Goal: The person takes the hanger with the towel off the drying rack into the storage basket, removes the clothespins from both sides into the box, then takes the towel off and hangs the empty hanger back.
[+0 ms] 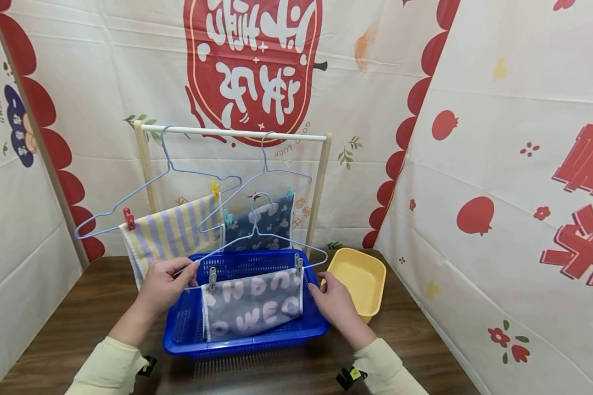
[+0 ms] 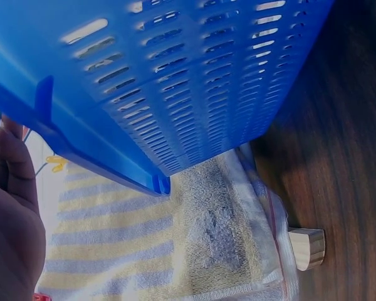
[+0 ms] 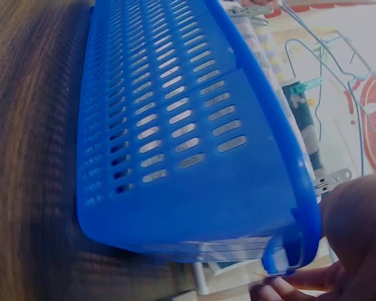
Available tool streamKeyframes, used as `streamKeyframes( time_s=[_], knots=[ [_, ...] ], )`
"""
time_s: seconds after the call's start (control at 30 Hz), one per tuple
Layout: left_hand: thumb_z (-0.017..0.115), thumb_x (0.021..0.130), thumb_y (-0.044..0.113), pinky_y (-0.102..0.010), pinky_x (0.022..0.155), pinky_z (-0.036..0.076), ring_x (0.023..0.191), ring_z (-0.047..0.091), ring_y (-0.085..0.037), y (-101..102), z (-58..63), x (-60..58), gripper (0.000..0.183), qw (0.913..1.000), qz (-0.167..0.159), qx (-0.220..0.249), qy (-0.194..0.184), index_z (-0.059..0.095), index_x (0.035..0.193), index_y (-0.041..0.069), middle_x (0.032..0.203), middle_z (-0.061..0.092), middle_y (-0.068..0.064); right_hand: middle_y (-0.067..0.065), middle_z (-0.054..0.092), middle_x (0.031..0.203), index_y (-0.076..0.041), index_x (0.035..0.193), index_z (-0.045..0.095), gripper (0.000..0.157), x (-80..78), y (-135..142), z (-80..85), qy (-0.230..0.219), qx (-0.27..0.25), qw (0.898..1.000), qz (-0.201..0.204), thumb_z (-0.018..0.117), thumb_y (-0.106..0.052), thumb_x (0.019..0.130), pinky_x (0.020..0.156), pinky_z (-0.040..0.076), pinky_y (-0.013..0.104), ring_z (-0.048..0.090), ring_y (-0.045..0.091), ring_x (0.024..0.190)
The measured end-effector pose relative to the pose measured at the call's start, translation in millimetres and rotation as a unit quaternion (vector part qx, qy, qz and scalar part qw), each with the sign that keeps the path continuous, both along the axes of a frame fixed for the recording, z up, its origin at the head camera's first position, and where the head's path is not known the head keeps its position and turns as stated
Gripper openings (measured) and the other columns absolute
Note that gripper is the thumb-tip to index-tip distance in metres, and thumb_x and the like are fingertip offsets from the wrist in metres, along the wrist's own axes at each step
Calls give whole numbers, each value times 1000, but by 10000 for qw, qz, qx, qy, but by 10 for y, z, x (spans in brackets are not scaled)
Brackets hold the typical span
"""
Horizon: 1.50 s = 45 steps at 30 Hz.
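The left hand [image 1: 170,280] pinches a blue hanger [image 1: 255,232] at its left end; the right hand [image 1: 335,299] is at the right edge of the basket [image 1: 257,344], grip unclear. The gray towel [image 1: 252,304] hangs over the basket; uneven support could tilt it against the rim. Toward the far edge of the brown table [image 1: 415,340] stands a rack [image 1: 227,133], before printed cloth [image 1: 375,109].

The lower part of the navy towel [image 1: 261,226] is hidden behind the basket [image 1: 247,345] — the emblem [image 1: 252,71] runs off the head view's top — and the 2 wrist views crop the left hand [image 2: 12,226] and right hand [image 3: 363,232]
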<state>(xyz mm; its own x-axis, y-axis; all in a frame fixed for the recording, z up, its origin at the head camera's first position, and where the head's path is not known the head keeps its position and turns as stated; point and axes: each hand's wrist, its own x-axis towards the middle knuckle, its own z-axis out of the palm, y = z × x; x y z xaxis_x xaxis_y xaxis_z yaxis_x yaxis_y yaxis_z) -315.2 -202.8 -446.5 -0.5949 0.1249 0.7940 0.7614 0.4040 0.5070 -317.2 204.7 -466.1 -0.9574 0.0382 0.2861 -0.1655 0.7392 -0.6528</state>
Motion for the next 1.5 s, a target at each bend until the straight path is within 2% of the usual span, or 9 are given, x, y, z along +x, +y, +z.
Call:
streamKeyframes(
  time_s=[0.1,0.23,0.33,0.47,0.67,0.83,0.97,1.13,1.5],
  knots=[
    [74,98,-11,-19,51,47,52,63,-14,2,-3,4,37,10000,42,28,66,74,79,21,64,70,6,3,61,84,0,118,74,27,16,11,60,445,128,9988,-146,77,-22,103,71,48,37,56,20,77],
    [74,98,-11,-19,52,48,52,63,-16,-2,-4,11,37,9999,91,35,58,74,80,21,65,70,7,4,63,92,-5,107,74,13,10,15,137,1228,169,9922,108,79,-16,102,77,53,39,60,21,84],
    [74,98,-12,-19,51,47,52,63,-17,-6,-10,11,37,9999,92,36,59,74,80,21,65,70,7,6,66,100,-6,112,74,14,-6,17,206,1787,347,9816,571,80,-13,102,83,57,44,63,23,92],
    [74,97,-13,-19,50,47,52,63,-17,-9,-31,0,37,9999,67,28,101,73,79,20,64,70,5,12,72,119,-4,129,72,30,-56,10,293,2097,967,9673,1049,79,-19,104,97,59,50,67,29,109],
    [74,97,-13,-19,51,48,53,63,-17,-19,-23,4,37,9999,3,20,116,73,79,19,65,70,4,17,69,145,-1,150,64,47,-149,-33,402,1759,1662,9568,1612,69,-28,111,115,50,56,64,36,136],
    [73,98,-12,-19,52,49,53,64,-17,-19,-4,20,38,9999,-24,23,143,73,79,21,65,70,6,16,63,155,-4,158,58,50,-203,-67,427,1077,1391,9680,1790,61,-31,116,120,46,56,58,35,146],
    [73,99,-12,-19,54,51,54,65,-16,-12,-5,39,38,9999,-64,57,100,73,79,21,66,70,7,14,66,152,-4,155,62,47,-207,-82,439,738,630,9783,1830,65,-26,114,114,52,56,65,34,139],
    [73,99,-11,-19,55,51,56,64,-12,-11,-19,45,39,9999,-4,118,44,73,79,22,66,69,9,8,75,136,-6,146,70,38,-221,-90,433,675,-89,9802,1860,71,-20,111,100,62,49,74,25,118],
    [74,98,-10,-19,55,51,56,63,-12,-15,-28,36,40,9998,80,98,125,73,80,25,66,69,11,-3,77,113,-16,131,77,24,-238,-58,431,617,-486,9802,1816,77,-16,107,92,63,41,72,15,102]
  ],
)
